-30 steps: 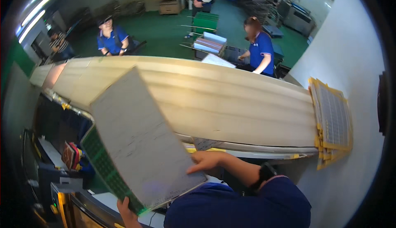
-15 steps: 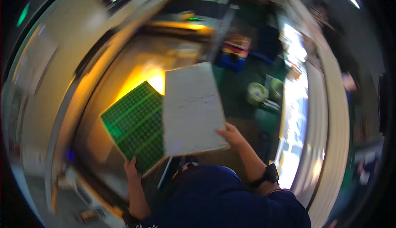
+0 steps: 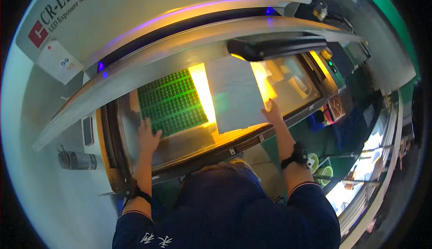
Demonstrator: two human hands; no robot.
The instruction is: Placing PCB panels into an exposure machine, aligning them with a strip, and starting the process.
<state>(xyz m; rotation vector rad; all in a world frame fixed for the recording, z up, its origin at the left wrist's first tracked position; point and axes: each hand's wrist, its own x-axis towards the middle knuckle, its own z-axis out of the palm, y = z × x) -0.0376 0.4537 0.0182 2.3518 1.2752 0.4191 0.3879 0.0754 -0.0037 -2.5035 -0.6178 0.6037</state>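
Note:
A green patterned circuit board panel (image 3: 173, 102) lies on the left part of a framed, lit work surface (image 3: 189, 146). My left hand (image 3: 148, 137) is at its lower left corner, fingers apart, fingertips by the edge. To the right, across a glowing yellow strip, lies a plain whitish panel (image 3: 236, 96) with faint marks. Beside its lower right edge is my right hand (image 3: 272, 113), fingers spread. Neither hand grips a panel; whether the fingertips touch the edges I cannot tell.
A raised metal lid (image 3: 180, 53) with a black handle (image 3: 279, 47) overhangs the far side of the bed. At the left stand a phone (image 3: 87, 130) and a dark bottle (image 3: 76, 160). Green rolls (image 3: 324, 174) and a red and blue bin (image 3: 330, 111) are at the right.
My view has swung round to face the machine. Both panels, held in my hands before, now lie flat on the lit bed, and my fingers have let go.

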